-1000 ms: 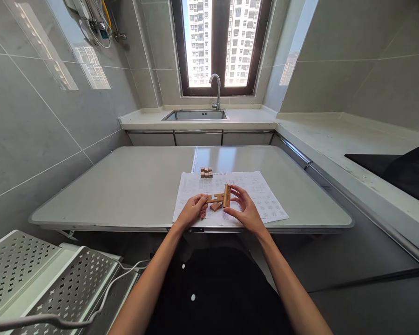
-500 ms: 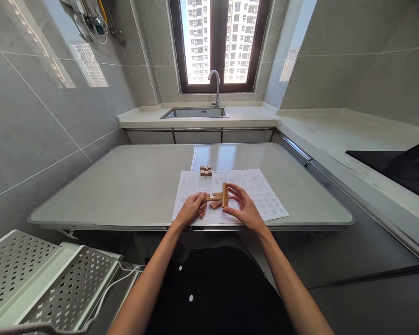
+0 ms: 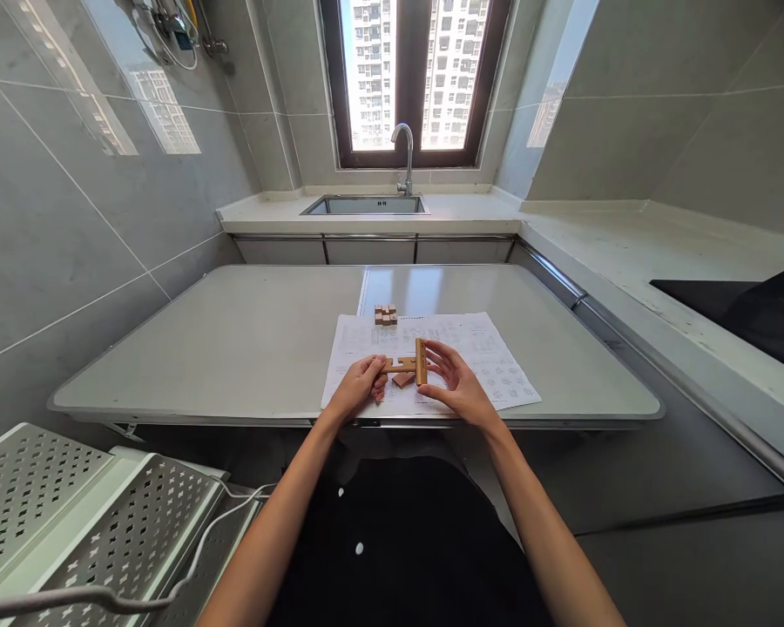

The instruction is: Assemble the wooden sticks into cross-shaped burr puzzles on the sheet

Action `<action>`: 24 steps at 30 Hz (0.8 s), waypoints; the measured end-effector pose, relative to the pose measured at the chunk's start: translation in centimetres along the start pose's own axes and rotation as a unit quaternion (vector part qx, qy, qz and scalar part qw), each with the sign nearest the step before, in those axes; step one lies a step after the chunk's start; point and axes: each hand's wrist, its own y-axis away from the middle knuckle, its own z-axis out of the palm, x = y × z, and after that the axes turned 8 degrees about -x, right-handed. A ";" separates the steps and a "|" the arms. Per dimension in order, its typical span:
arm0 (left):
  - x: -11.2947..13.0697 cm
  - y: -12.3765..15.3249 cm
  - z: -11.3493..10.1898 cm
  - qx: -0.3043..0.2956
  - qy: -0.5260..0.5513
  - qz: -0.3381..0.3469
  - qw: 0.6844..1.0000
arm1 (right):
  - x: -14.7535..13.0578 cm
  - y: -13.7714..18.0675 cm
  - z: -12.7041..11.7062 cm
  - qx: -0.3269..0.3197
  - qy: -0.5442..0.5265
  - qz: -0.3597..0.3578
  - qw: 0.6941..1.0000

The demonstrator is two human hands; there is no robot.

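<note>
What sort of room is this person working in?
Most likely a small home kitchen: a steel sink with a curved tap sits under the window, what looks like a black cooktop is set into the counter on the right, and the walls are tiled.

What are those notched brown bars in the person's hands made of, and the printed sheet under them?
The notched brown bars look like unpainted wood: matte tan, squared edges, cut slots. The white printed sheet appears to be plain paper: thin, flat, with rows of small print.

tan wooden pieces (image 3: 408, 364), white printed sheet (image 3: 490, 361)
</note>
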 end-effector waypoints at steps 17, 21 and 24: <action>0.0 0.2 -0.2 -0.006 0.003 0.000 1.000 | -0.4 0.2 0.2 0.004 0.003 -0.014 1.000; -0.1 0.2 -0.3 -0.009 0.001 -0.001 1.000 | -0.5 0.1 0.2 -0.001 -0.013 -0.022 1.000; -0.1 0.2 -0.4 -0.011 0.000 -0.001 1.000 | -0.4 0.1 0.2 -0.001 -0.021 -0.021 1.000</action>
